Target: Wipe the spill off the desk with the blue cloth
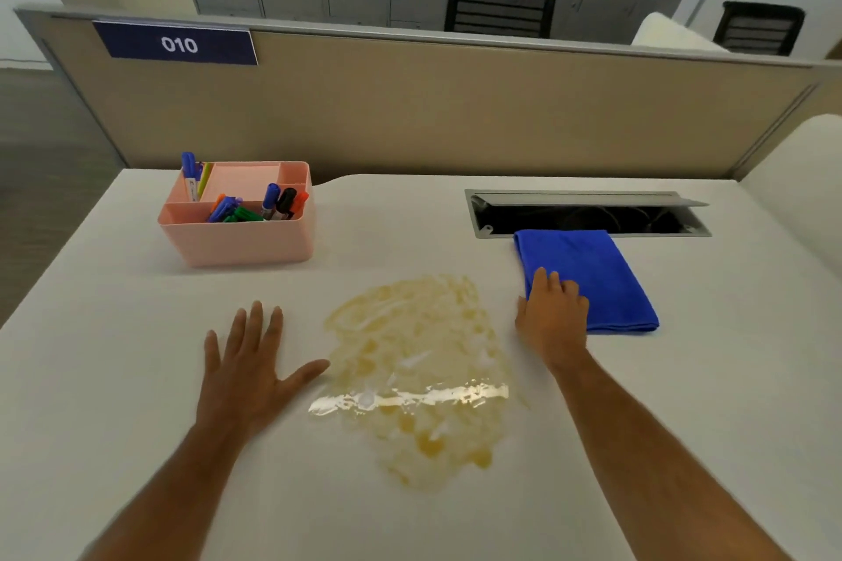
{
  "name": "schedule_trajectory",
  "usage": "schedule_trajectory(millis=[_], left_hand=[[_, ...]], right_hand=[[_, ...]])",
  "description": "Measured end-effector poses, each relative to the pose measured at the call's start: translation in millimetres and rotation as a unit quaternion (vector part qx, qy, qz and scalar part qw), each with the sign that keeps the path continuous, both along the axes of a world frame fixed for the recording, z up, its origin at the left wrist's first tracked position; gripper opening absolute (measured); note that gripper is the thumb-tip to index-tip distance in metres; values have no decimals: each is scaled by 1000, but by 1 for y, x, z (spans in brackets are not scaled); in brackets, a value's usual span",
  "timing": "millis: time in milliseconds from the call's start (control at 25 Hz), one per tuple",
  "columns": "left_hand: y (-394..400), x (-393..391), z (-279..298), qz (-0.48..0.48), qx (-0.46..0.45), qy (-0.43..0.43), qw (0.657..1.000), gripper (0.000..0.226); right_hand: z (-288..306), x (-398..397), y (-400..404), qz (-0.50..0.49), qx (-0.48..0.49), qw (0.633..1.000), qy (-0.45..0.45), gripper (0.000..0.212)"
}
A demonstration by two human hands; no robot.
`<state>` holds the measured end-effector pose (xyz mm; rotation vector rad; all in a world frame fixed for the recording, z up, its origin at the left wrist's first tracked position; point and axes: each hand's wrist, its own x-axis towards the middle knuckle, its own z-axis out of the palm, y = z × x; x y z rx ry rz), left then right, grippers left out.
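A wide yellowish spill lies smeared across the middle of the white desk, with a wet shine near its front. To its right lies a folded blue cloth. My right hand rests on the cloth's near left corner, fingers curled over its edge and thumb at its side. My left hand lies flat on the desk left of the spill, fingers spread, thumb tip at the spill's edge, holding nothing.
A pink organiser with several markers stands at the back left. An open cable hatch sits in the desk just behind the cloth. A beige partition closes the far edge; chairs and lockers stand beyond.
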<state>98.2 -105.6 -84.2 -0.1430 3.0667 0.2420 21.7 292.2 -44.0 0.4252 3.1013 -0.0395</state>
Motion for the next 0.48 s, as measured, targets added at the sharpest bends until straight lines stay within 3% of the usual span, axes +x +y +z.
schedule_trajectory(millis=[320, 480], left_hand=[[-2, 5, -4, 7, -13, -17, 1000, 115], [1, 3, -3, 18, -6, -19, 1000, 114]], right_hand=[[2, -5, 12, 65, 102, 992, -29, 30], [10, -10, 18, 79, 65, 994, -31, 23]])
